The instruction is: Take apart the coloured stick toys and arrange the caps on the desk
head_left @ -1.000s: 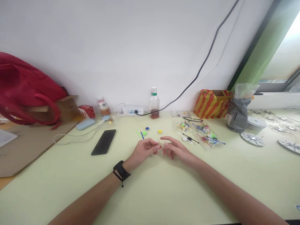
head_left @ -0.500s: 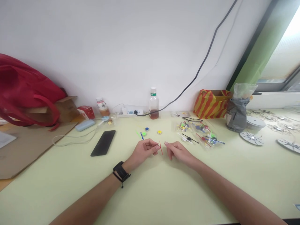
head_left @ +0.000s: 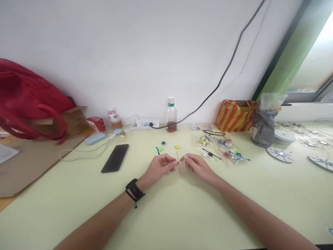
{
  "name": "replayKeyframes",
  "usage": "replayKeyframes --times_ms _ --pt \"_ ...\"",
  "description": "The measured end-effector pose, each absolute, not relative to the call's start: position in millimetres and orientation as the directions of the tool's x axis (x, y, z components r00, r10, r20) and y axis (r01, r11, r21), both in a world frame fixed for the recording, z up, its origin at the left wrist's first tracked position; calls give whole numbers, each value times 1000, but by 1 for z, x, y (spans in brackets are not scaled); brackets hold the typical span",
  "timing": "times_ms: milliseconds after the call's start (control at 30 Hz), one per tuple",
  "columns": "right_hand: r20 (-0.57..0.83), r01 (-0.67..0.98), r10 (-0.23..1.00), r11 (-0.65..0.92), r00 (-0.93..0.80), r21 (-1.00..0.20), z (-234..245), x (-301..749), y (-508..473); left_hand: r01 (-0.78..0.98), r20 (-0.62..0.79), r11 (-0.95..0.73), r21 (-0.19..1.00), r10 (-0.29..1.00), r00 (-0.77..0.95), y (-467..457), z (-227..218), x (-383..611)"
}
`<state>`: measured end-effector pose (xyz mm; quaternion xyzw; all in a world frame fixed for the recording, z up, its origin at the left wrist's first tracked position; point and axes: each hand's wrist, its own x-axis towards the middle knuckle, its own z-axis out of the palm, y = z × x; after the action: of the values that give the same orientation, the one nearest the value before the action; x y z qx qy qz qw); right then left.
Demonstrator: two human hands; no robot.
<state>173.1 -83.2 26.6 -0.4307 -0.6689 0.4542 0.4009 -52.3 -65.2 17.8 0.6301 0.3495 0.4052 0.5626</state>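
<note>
My left hand (head_left: 164,164), with a black watch (head_left: 134,190) on its wrist, pinches a small red spinner arrow (head_left: 178,164) by its middle between thumb and fingertips. The thin red arm stands nearly upright and looks blurred. Just to its right is my right hand (head_left: 195,164), holding nothing, its fingers bent but apart. Beyond the hands lie a yellow disc (head_left: 177,146), a blue disc (head_left: 163,143), a green disc (head_left: 160,148) and a blue arrow (head_left: 157,150). Black (head_left: 211,154) and white (head_left: 204,154) spinner pieces lie right of the right hand.
Clear bags of coloured pieces (head_left: 235,155) lie to the right, before a striped bag (head_left: 232,116) and a grey bag (head_left: 263,128). A phone (head_left: 115,158) rests at left. Against the wall stand a bottle (head_left: 171,116) and a power strip (head_left: 144,124).
The red arm has turned from crisp to blurred and looks longer. My right hand's fingertips have shifted slightly left, closer to it. My left hand stays in place, still pinching the spinner arrow.
</note>
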Motion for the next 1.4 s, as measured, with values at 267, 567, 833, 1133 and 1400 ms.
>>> replayKeyframes --times_ms 267,567,833,1133,1400 --pt "247 362 909 367 -336 -857 21 174 -82 -26 123 -123 992 901 416 -65 17 -52" --pt "423 485 816 575 -393 -658 27 178 -90 -43 128 -122 992 895 428 -66 21 -52" --pt "458 549 795 606 -397 -576 28 185 -87 -35 127 -125 992 891 435 -65 19 -53" --pt "533 600 784 602 -318 -527 28 182 -87 -22 117 -119 993 895 431 -65 18 -53" --pt "529 535 736 673 -422 -511 24 183 -90 -28 136 -138 990 888 439 -65 20 -53"
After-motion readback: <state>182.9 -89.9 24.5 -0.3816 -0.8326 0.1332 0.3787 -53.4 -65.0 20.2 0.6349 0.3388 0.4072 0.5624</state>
